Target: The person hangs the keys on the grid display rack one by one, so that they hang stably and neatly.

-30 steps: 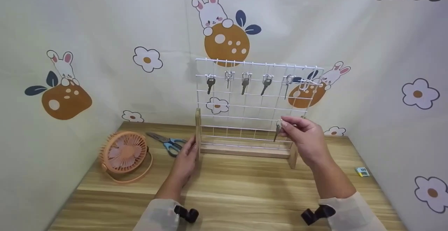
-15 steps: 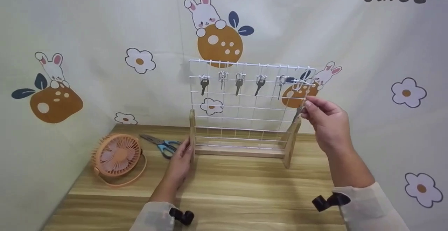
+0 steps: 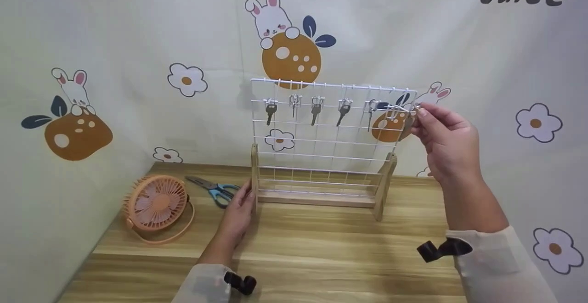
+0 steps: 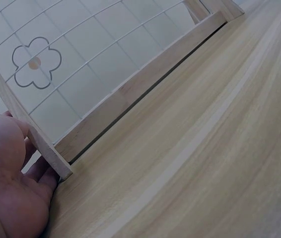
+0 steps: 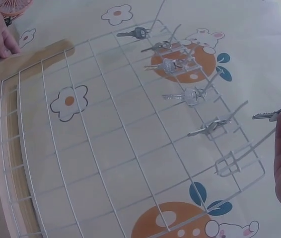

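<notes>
A white wire grid rack (image 3: 317, 199) on wooden legs stands on the table. Keys hang from hooks along its upper part, among them the leftmost key (image 3: 271, 112). My right hand (image 3: 452, 144) pinches another key (image 5: 265, 115) near its ring, close to the tip of the bare hook (image 5: 227, 165) at the rack's right end. In the right wrist view this key points toward the grid, its ring partly hidden by the fingers. My left hand (image 3: 239, 213) holds the left wooden leg (image 4: 41, 139) low down, fingers behind it.
An orange desk fan (image 3: 158, 204) stands at the left of the table. Scissors (image 3: 216, 190) with blue and black handles lie between the fan and the rack, close to my left hand. A printed cloth (image 3: 206, 119) hangs behind the table.
My right hand has carried the key up and to the right, from low in front of the grid to the level of the end hook. My left hand stays on the leg.
</notes>
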Action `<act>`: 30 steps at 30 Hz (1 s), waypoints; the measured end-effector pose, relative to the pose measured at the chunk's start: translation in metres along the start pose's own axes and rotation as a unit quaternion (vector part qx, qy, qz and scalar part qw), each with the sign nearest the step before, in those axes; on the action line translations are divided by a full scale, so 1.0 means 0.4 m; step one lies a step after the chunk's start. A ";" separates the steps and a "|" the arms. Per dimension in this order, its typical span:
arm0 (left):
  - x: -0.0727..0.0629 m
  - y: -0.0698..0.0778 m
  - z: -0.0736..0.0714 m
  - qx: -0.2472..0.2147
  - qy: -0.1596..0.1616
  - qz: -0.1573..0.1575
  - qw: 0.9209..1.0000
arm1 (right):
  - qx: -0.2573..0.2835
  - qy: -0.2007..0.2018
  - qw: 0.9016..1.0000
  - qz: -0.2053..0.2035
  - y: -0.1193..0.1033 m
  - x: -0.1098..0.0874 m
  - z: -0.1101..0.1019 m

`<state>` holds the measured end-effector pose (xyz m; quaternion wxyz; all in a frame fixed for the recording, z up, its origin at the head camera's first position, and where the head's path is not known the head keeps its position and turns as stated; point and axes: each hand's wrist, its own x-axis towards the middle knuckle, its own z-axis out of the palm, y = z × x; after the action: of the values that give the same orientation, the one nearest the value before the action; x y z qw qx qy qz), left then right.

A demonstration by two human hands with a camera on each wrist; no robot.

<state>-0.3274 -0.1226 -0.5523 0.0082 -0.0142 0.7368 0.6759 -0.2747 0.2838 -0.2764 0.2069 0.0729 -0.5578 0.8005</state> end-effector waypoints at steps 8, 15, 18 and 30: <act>0.003 -0.002 0.000 -0.002 0.005 -0.008 1.000 | -0.001 -0.007 1.000 0.005 0.023 0.001 -0.016; 0.007 -0.001 -0.001 -0.005 0.005 -0.015 1.000 | -0.002 -0.001 1.000 0.019 0.040 0.000 -0.027; 0.008 -0.001 -0.001 -0.007 0.003 -0.012 1.000 | 0.001 0.003 1.000 0.023 0.050 -0.001 -0.034; 0.001 -0.001 -0.001 0.006 0.002 -0.005 1.000 | 0.016 0.053 0.997 0.050 0.149 -0.047 -0.079</act>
<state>-0.3277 -0.1229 -0.5525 0.0105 -0.0195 0.7405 0.6717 -0.2787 0.2910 -0.3459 0.1948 0.0053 -0.5358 0.8215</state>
